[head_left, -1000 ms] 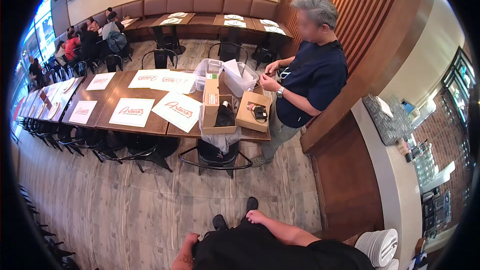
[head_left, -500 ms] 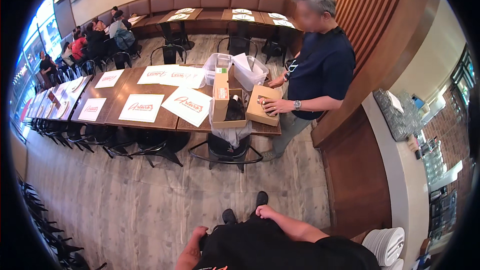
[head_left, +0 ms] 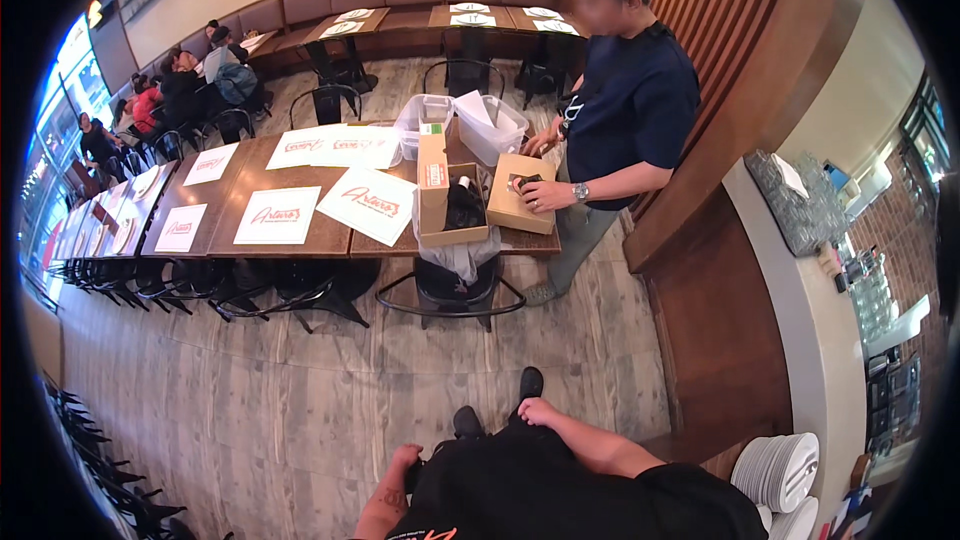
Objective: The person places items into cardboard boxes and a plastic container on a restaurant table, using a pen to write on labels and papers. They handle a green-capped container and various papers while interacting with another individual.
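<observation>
My left hand [head_left: 406, 455] hangs low at the left of my black shirt [head_left: 490, 485], its fingers curled beside a dark thing I cannot make out. In front of my dark trousers, my right hand [head_left: 537, 411] is closed; whatever it may hold is hidden. Both hands are well apart from the wooden table [head_left: 233, 190]. Across that table's right end stands a person in a dark shirt [head_left: 640, 100]. One of that person's hands [head_left: 545, 196] rests on a closed cardboard box [head_left: 525, 220], holding a small dark object. Beside it sits an open cardboard box [head_left: 434, 210] with black items inside.
Clear plastic bins [head_left: 490, 140] and printed paper placemats [head_left: 277, 216] lie on the table. A black metal chair [head_left: 455, 290] stands at its near side. Stacked white plates [head_left: 775, 470] are at my right, by a counter [head_left: 800, 340]. Several people sit at the far left.
The view has shifted slightly, so the table and boxes sit a little further left. My hands keep nearly the same pose. The other person's hand stays on the closed box.
</observation>
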Motion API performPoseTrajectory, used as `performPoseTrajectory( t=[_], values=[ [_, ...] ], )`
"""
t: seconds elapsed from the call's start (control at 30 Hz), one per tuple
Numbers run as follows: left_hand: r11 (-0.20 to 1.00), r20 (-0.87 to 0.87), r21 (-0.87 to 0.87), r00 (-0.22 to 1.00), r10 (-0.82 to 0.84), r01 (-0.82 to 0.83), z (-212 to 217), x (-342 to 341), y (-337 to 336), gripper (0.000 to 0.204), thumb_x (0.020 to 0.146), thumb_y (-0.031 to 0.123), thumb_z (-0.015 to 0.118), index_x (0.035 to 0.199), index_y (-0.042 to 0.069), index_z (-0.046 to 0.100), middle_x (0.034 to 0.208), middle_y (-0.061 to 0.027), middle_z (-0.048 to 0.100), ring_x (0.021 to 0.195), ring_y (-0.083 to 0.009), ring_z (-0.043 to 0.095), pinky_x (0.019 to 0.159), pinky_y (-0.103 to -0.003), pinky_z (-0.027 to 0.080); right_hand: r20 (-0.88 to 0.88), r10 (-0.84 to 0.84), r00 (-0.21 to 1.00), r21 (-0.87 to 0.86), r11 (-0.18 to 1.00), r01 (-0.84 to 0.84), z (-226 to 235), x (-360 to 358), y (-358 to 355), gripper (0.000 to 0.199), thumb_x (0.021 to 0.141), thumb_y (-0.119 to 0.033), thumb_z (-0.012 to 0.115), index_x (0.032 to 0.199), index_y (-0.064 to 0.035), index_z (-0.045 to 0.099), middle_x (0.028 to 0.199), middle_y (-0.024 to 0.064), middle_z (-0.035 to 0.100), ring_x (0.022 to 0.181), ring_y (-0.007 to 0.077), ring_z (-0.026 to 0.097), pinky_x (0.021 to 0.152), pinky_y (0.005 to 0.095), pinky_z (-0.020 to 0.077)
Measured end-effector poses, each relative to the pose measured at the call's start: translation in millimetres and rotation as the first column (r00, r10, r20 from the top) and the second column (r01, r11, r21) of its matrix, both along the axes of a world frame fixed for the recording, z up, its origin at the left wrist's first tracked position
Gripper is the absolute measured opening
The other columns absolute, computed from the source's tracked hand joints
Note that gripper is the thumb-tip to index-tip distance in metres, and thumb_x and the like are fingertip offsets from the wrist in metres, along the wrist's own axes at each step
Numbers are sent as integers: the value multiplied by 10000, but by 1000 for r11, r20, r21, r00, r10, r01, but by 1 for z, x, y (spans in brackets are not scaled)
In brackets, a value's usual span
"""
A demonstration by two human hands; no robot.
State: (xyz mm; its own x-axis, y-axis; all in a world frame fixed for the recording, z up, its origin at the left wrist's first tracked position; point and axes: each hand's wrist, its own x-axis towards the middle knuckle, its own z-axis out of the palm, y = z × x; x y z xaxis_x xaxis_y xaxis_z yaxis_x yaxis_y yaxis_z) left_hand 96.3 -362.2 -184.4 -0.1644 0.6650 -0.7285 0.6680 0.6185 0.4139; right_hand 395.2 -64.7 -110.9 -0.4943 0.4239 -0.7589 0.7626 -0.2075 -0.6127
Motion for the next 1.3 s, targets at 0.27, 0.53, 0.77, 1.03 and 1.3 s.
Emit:
performPoseTrajectory(
  t=[0.27,0.53,0.77,1.03,1.3],
  values=[
    [897,117,18,892,436,-441,-15,5,-5,329,807,325,603,1017,87,688,977,-129,681,933,-243,647,855,-340,483,48,13,999,17,1000,-14,3,-4,1,196,808,-97,476,933,-78,626,763,47,635,555,140,568,483,292,448],
    [919,107,0,914,392,-395,11,15,4,303,836,285,551,1048,112,680,1065,-95,659,1011,-243,617,904,-338,463,79,1,997,24,1000,-3,7,-2,2,176,835,-105,466,929,-81,613,773,38,621,571,124,555,474,273,434],
    [957,55,19,956,289,-290,5,17,-2,315,860,294,499,1078,147,671,1151,-59,624,1069,-228,588,930,-340,450,28,-23,999,-17,1000,23,11,-1,0,161,871,-193,515,942,-83,610,768,25,607,556,115,528,466,261,425],
    [890,135,5,882,451,-456,17,24,6,270,837,257,560,1034,125,691,936,-98,692,852,-207,660,816,-332,495,52,-2,999,-15,1000,3,12,1,4,200,879,-234,500,957,-86,609,774,21,601,594,109,535,480,258,430],
    [833,126,6,827,548,-553,8,28,1,238,803,252,613,961,105,713,910,-97,698,829,-204,667,786,-334,505,71,44,997,1,999,-44,15,-1,5,197,882,-236,490,959,-99,608,783,13,599,588,105,527,482,257,430]
  ],
)
